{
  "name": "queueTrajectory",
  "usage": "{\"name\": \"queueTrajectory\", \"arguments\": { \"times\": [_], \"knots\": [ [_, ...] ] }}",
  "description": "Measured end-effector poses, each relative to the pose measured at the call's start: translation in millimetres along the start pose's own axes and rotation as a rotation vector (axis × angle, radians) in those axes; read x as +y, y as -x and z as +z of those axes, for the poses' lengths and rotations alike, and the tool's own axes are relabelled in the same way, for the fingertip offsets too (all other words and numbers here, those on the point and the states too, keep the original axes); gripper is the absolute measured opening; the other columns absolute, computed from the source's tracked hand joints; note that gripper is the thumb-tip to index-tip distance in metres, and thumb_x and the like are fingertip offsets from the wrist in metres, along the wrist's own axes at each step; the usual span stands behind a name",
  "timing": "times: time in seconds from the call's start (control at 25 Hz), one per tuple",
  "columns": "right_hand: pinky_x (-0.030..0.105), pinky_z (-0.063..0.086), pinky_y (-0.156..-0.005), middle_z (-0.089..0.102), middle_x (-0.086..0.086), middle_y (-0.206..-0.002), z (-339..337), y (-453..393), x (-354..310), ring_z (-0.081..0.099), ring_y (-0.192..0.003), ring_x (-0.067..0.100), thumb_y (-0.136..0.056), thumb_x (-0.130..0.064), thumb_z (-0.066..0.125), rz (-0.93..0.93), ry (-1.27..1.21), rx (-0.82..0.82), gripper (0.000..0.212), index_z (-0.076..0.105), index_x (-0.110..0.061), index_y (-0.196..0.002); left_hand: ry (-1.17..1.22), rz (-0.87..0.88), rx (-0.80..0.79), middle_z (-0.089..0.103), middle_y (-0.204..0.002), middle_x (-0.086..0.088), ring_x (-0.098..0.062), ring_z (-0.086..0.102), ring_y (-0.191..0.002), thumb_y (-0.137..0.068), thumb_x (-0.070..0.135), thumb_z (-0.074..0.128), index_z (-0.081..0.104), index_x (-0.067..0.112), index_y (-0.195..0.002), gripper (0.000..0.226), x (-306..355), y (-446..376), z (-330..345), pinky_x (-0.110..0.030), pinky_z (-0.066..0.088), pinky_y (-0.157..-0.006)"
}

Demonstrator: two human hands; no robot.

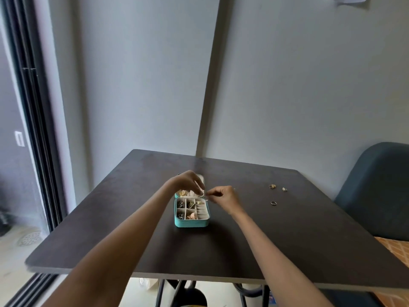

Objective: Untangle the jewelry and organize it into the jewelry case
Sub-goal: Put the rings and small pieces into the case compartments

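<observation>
A small teal jewelry case point(191, 223) lies open on the dark table point(287, 240). Its white compartments hold dark beads, gold pieces and a rose-gold piece. My left hand point(188, 182) hovers over the raised lid, fingertips curled downward and pinching something tiny. My right hand point(223, 196) is just right of the case, thumb and fingers pinched on a small, thin piece of jewelry point(206, 198) too small to identify. The two hands nearly meet above the case's right rear corner. Three loose rings lie to the right: one gold point(272, 186), one pale point(284, 189), one dark point(273, 203).
A dark blue chair point(376, 191) stands at the table's right side, with an orange patterned cloth point(396, 251) on its seat. A sliding glass door point(33, 129) is on the left. Grey walls close the table's far corner.
</observation>
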State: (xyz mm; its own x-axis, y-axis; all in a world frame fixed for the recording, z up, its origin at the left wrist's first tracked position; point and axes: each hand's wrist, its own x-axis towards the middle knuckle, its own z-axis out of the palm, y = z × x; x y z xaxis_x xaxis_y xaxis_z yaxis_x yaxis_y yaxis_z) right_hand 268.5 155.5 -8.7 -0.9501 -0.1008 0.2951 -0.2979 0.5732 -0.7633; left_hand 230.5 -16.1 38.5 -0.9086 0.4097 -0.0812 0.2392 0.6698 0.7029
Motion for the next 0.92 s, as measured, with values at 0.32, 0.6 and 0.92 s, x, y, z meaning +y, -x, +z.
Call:
{"name": "queueTrajectory", "arguments": {
  "times": [0.32, 0.6, 0.92],
  "knots": [
    [-0.001, 0.041, -0.071, 0.075, 0.006, -0.094, 11.5, 5.2, -0.3, 0.061, -0.075, -0.007, -0.077, -0.010, 0.074, -0.078, 0.200, -0.082, 0.017, 0.076, -0.010, -0.094, -0.393, -0.134, 0.058, 0.054, -0.121, 0.005, -0.017, 0.055, -0.111, -0.072, 0.027, 0.077, 0.060, 0.024, -0.115, 0.047, -4.9, 3.6, 20.6, -0.029, 0.043, -0.091],
    [0.003, 0.036, -0.069, 0.072, 0.007, -0.095, 17.8, 9.4, -2.7, 0.059, -0.084, 0.010, -0.078, -0.012, 0.073, -0.146, 0.289, -0.070, 0.015, 0.075, -0.011, -0.093, -0.473, -0.165, 0.107, 0.055, -0.125, 0.005, -0.016, 0.052, -0.117, -0.071, 0.033, 0.077, 0.060, 0.030, -0.116, 0.048, -2.9, 0.7, 19.4, -0.028, 0.041, -0.088],
    [0.022, 0.046, -0.075, 0.066, 0.000, -0.091, 15.7, 22.4, 3.0, 0.058, -0.082, 0.011, -0.084, 0.000, 0.051, -0.170, 0.262, 0.008, 0.027, 0.074, -0.014, -0.089, -0.469, -0.170, 0.106, 0.056, -0.123, 0.004, -0.017, 0.053, -0.115, -0.073, 0.032, 0.077, 0.061, 0.029, -0.113, 0.043, -1.7, 1.4, 19.9, -0.027, 0.037, -0.084]
  ]
}}
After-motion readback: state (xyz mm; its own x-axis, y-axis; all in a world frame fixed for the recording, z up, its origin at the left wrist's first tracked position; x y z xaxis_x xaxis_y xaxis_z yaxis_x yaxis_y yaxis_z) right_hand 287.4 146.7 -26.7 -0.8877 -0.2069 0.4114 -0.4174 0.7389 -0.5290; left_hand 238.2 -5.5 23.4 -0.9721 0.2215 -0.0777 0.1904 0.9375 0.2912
